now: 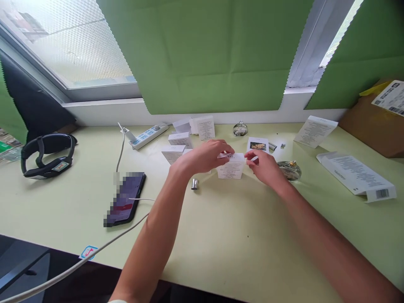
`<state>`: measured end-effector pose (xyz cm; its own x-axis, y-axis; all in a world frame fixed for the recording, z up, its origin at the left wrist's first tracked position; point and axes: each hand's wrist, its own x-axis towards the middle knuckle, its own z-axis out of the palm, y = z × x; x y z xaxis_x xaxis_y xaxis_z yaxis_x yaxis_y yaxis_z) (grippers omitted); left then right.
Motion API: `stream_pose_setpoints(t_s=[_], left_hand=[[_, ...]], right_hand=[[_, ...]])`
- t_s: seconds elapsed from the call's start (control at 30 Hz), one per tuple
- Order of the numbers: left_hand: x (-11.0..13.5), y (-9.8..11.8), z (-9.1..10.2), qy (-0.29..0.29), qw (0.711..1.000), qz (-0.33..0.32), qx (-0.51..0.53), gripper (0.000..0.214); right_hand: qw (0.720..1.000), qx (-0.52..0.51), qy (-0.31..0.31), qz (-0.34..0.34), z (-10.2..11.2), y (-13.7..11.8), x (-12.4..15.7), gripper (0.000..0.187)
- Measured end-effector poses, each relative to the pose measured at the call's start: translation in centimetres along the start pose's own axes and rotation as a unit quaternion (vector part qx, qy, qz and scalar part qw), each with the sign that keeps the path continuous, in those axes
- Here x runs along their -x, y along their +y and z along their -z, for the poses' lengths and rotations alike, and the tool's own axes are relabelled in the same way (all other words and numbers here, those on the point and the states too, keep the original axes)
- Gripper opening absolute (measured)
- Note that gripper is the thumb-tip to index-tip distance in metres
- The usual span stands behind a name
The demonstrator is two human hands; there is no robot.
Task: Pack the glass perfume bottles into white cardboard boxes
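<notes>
On the pale green table (221,235), left to right: a black headset (47,155), a phone (124,198) on its cable, a small metal cap (195,184). Our left hand (205,156) pinches the top flap of the small white box (231,167) standing mid-table; our right hand (265,166) pinches its other edge. A glass bottle (289,169) sits just beside it.

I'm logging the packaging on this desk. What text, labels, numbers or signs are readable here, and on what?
Nothing can be quoted with certainty.
Small box held by both hands: lines of print, too small.
Other white boxes: print, too small.
Flat carton: print and barcode, unreadable.
Leaflet: print, too small.
Cardboard box label: barcodes, blurred.
Sticker at desk edge: red mark, unclear.
Phone: screen blurred.
</notes>
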<state>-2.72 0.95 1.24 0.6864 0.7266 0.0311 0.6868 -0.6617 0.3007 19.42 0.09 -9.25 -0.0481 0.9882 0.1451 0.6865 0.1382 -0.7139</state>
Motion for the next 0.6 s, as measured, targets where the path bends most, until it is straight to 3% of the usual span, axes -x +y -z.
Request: stream_pose_setpoints(t_s=[0.17, 0.3, 0.4, 0.47, 0.6], left_hand=[[0.2, 0.8, 0.6, -0.019, 0.999, -0.007, -0.034, 0.032], [0.1, 0.9, 0.6, -0.012, 0.998, -0.015, -0.061, 0.031], [0.1, 0.8, 0.5, -0.019, 0.997, -0.021, -0.067, 0.029], [0.3, 0.8, 0.6, -0.027, 0.997, -0.026, -0.067, 0.029], [0.8, 1.6, 0.8, -0.045, 0.997, -0.037, -0.053, 0.031]], right_hand=[[0.999, -0.039, 0.017, 0.031, -1.1, -1.1, -1.9, 0.034], [0.995, -0.083, 0.002, 0.06, -0.9, -1.7, 0.4, 0.051], [0.982, -0.155, -0.067, 0.079, -1.3, -1.4, 2.8, 0.06], [0.966, -0.225, -0.098, 0.081, -1.9, -0.9, 3.7, 0.058], [0.957, -0.268, -0.09, 0.063, -2.7, 0.2, 4.6, 0.046]])
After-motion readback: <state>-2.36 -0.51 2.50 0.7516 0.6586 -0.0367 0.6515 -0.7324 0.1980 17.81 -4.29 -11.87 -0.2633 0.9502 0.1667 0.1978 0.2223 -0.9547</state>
